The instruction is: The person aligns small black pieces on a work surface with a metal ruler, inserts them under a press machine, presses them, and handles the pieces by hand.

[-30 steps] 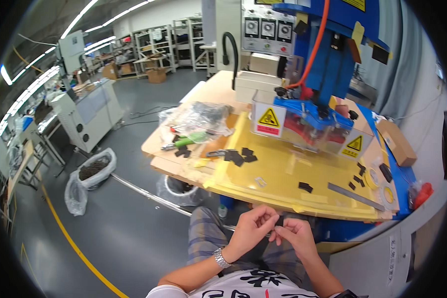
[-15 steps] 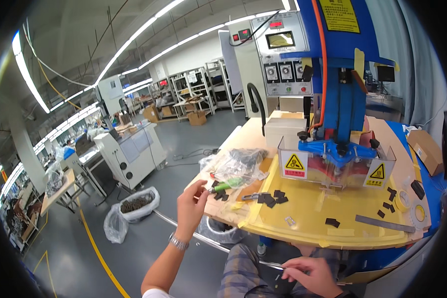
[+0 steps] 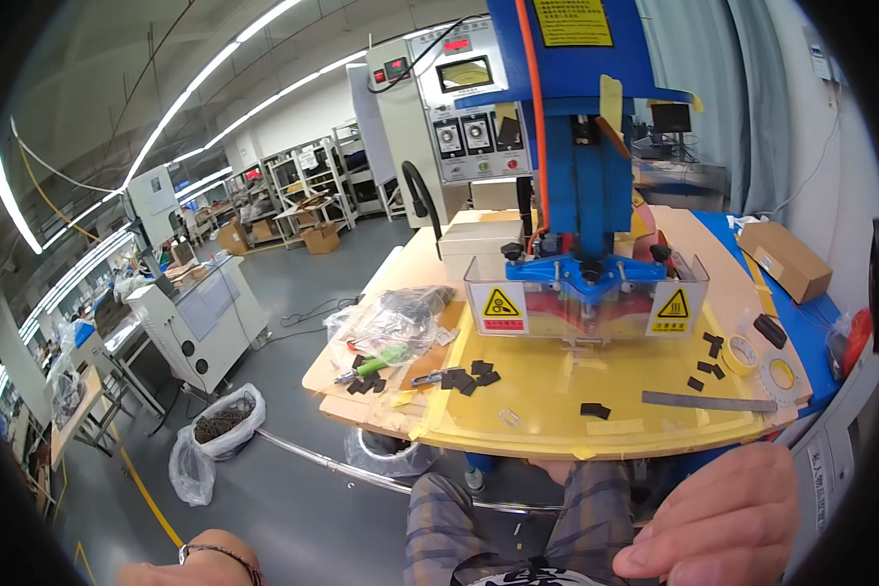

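My left hand [image 3: 156, 568] is low at the left edge, its fingers cut off by the frame. My right hand [image 3: 708, 513] is raised large at lower right, fingers curled together; what they hold, if anything, is hidden. Beyond both is the yellow work plate [image 3: 547, 410] of a blue press [image 3: 591, 273] with a clear guard. On it lie black pieces [image 3: 469, 381], a metal ruler [image 3: 703, 400] and tape rolls [image 3: 742, 356]. A green-handled tool [image 3: 376, 363] lies beside a crumpled plastic bag [image 3: 400, 322].
The wooden table [image 3: 342, 376] carries the press and its control panel [image 3: 469, 127]. A cardboard box [image 3: 781, 259] sits at right. Lined bins [image 3: 227, 425] stand on the floor at left, near a white machine [image 3: 181, 332]. Shelving [image 3: 308, 176] lines the back.
My hands, together at the start, separated: the left rose toward the table and is now down at lower left; the right is now larger and closer at lower right. The view has also tilted up.
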Demonstrator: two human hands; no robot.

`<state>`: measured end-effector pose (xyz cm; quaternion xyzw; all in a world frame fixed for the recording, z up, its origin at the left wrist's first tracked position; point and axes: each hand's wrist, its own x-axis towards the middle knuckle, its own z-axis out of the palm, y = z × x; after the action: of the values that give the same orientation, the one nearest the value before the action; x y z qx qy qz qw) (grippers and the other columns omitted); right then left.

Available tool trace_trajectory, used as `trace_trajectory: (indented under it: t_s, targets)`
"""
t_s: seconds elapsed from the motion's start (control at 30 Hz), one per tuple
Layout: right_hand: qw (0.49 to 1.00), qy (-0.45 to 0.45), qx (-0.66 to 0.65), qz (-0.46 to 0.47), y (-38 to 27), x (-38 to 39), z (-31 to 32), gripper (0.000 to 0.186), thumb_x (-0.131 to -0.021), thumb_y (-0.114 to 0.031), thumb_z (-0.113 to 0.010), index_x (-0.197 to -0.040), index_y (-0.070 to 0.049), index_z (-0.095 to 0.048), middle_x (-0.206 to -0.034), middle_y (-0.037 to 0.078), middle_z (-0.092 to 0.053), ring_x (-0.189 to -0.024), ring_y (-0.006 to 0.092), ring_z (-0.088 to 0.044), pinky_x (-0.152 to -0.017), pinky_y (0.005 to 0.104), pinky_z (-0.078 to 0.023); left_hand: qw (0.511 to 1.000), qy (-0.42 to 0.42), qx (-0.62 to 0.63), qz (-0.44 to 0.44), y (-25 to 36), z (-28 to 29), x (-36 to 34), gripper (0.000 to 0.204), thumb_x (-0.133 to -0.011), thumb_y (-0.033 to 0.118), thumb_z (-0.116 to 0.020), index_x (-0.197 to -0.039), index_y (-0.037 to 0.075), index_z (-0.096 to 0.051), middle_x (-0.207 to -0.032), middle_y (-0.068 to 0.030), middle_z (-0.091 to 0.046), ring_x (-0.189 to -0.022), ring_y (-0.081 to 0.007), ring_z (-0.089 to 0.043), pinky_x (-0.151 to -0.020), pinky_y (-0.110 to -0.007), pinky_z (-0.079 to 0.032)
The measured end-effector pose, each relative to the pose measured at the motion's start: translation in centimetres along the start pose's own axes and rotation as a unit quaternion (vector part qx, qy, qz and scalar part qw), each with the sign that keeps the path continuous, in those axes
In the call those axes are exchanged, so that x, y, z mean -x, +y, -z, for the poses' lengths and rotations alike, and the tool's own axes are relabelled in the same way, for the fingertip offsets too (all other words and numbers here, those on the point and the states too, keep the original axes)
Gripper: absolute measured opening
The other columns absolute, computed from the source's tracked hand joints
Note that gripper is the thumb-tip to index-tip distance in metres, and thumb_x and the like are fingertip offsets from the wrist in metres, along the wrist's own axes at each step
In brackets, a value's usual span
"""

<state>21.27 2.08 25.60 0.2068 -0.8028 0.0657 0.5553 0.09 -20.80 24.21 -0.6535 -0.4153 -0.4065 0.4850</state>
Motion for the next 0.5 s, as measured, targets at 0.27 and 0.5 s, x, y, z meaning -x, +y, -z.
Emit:
trace_trajectory:
  t_s: [0.27,0.5]
  targets:
    - [0.964,-0.205,-0.029,-0.168,-0.2,-1.3,2.9,0.027,-0.105,-0.014,-0.080,-0.127,0.001,-0.077,-0.102,0.011,-0.084,-0.082,0.0189,-0.077,-0.074,0.0338,-0.060,0.970,-0.210,0.062,0.107,0.9,4.0,-1.4,0.058,-0.112,0.013,-0.072,-0.162,0.007,-0.043,-0.132,-0.0294,-0.065,-0.093,-0.0371,-0.070,-0.069,-0.041,-0.066]
    - [0.935,-0.074,-0.208,-0.276,6.9,1.7,-9.1,0.027,-0.109,-0.022,-0.079,-0.131,-0.007,-0.083,-0.091,0.002,-0.084,-0.076,0.0173,-0.078,-0.071,0.0363,-0.058,0.968,0.011,-0.120,0.220,-5.4,-0.4,6.8,0.013,-0.105,0.005,-0.062,-0.115,-0.001,-0.067,-0.090,-0.0142,-0.074,-0.068,-0.0232,-0.070,-0.064,-0.035,-0.055]
